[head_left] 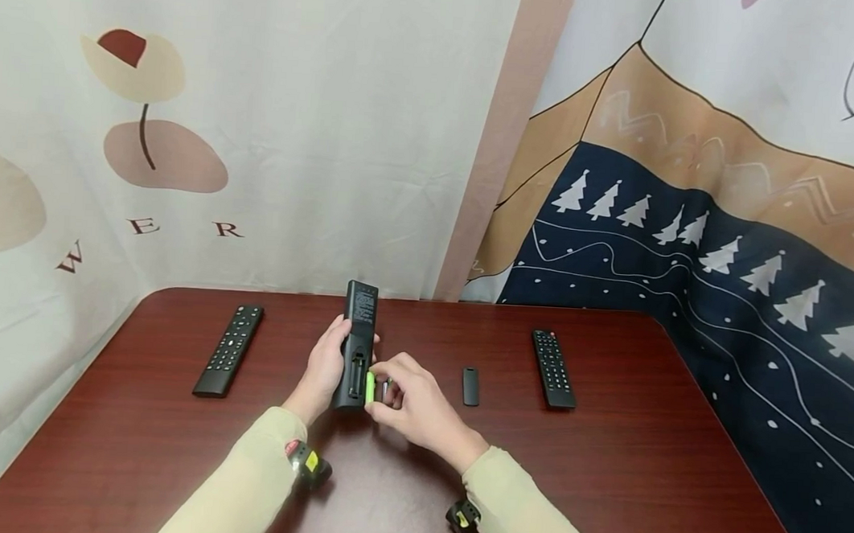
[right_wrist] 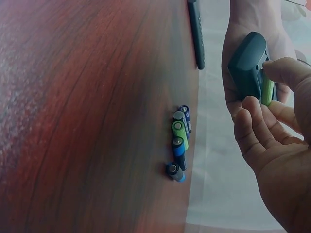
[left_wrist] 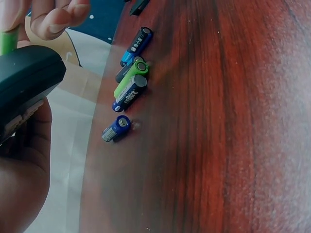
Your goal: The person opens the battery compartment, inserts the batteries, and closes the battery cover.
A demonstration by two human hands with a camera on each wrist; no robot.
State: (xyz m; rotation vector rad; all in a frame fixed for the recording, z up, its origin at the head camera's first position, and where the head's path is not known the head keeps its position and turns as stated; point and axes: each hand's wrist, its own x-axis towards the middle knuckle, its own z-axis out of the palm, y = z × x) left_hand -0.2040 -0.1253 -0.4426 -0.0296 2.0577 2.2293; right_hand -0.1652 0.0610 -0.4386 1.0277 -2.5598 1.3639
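Note:
My left hand [head_left: 323, 371] grips a black remote control [head_left: 362, 303], its labelled back toward me and its battery compartment uncovered. With thumb and fingertips my right hand [head_left: 420, 403] pinches a green battery [head_left: 371, 388] at the right side of that compartment. The right wrist view shows the same green battery [right_wrist: 267, 90] close against the remote [right_wrist: 248, 60]; whether they touch I cannot tell. A small black battery cover [head_left: 470, 387] lies on the table to the right of my right hand.
Several loose batteries, among them a green one [left_wrist: 131, 77] and a blue one [left_wrist: 116, 128], lie on the brown table [head_left: 532, 473]. One black remote [head_left: 229, 351] lies at the left, another [head_left: 554, 370] at the right. A printed curtain [head_left: 318, 132] hangs behind the table.

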